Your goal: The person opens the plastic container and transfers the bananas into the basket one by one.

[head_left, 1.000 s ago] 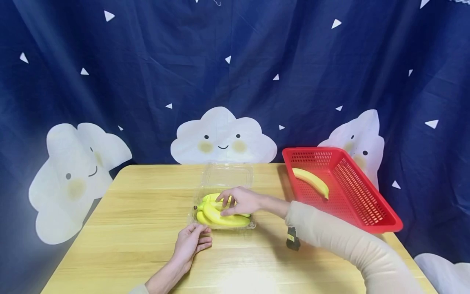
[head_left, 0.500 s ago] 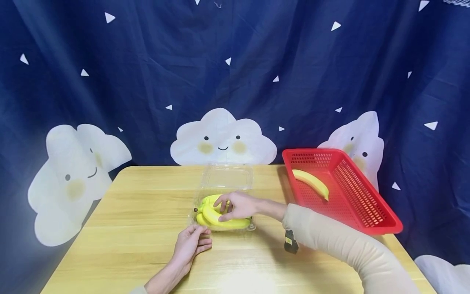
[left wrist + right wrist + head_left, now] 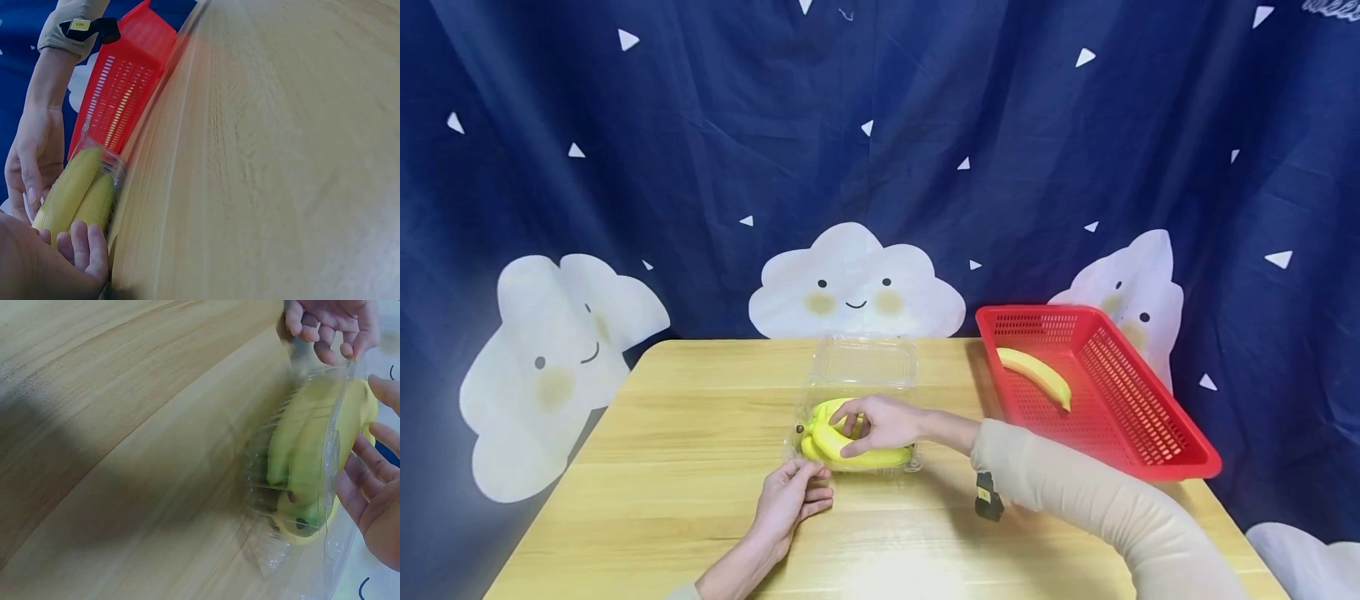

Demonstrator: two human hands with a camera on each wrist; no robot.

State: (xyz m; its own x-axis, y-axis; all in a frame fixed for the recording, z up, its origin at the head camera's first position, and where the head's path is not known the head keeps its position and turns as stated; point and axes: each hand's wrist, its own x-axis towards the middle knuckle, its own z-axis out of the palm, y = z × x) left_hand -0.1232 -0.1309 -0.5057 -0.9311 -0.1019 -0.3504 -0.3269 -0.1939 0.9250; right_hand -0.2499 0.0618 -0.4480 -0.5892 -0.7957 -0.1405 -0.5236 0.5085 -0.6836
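Note:
Several yellow bananas (image 3: 880, 457) lie together in a clear plastic clamshell box (image 3: 865, 364), whose lid stands raised at the back. At the box's near left corner, my left hand (image 3: 790, 500) pinches the rim between thumb and fingers. My right hand (image 3: 883, 423) is over the bananas, thumb towards the near side and fingers bent loosely over the far side. The right wrist view has its fingers (image 3: 369, 478) spread beside the upper banana (image 3: 355, 415); whether they touch it is hard to tell. Banana tips show through the box wall in that view.
A red perforated basket (image 3: 1180, 467) stands to the right on the wooden table (image 3: 647, 467), with a single banana (image 3: 1037, 375) inside. Behind the table hangs a dark blue curtain (image 3: 700, 150) with cloud prints. A dark wrist device (image 3: 988, 497) hangs by the right sleeve.
The right hand has shifted slightly left and towards the near side over the bananas, its thumb lower on the front banana. The left hand stays at the box corner.

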